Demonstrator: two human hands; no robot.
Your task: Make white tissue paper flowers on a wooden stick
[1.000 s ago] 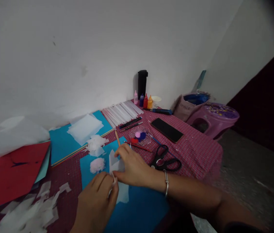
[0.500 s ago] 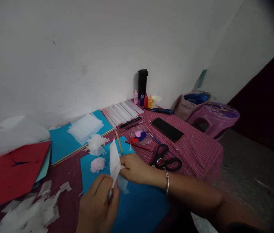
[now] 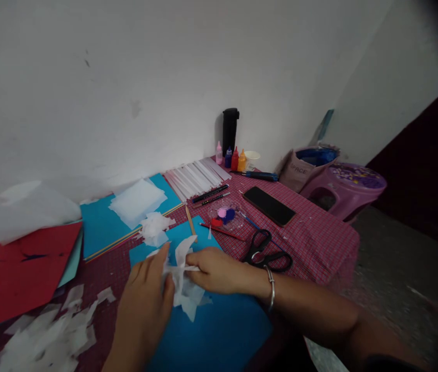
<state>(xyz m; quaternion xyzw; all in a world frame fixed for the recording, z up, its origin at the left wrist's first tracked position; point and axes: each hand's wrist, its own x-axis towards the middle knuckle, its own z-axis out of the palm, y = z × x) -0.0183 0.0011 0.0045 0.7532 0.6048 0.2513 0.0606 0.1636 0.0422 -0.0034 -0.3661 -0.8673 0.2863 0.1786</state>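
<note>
White tissue paper (image 3: pixel 187 297) is bunched in several pointed layers above a blue sheet (image 3: pixel 219 336). My right hand (image 3: pixel 214 268), a bangle at its wrist, pinches the tissue around a thin white end. To its left, my left hand (image 3: pixel 145 294) has thumb and fingers apart beside the tissue, with nothing visibly gripped; whether it touches the layers I cannot tell. A small pile of white tissue pieces (image 3: pixel 154 227) lies just beyond my left fingertips. Black-handled scissors (image 3: pixel 263 253) rest close to my right wrist.
Near the blue sheet are a paint palette (image 3: pixel 224 214), a red pencil (image 3: pixel 224 232) and a phone (image 3: pixel 269 205). White paper strips (image 3: pixel 197 178) and small paint bottles (image 3: pixel 235 159) stand farther back. Tissue scraps (image 3: pixel 54 336) and red paper (image 3: pixel 25 276) lie left; a pink stool (image 3: pixel 343 199) stands right.
My left hand has let go of the tissue, moved slightly left and opened. The tissue, upright before, now spreads in several layers. The pale pink tuft on the blue sheet is now hidden.
</note>
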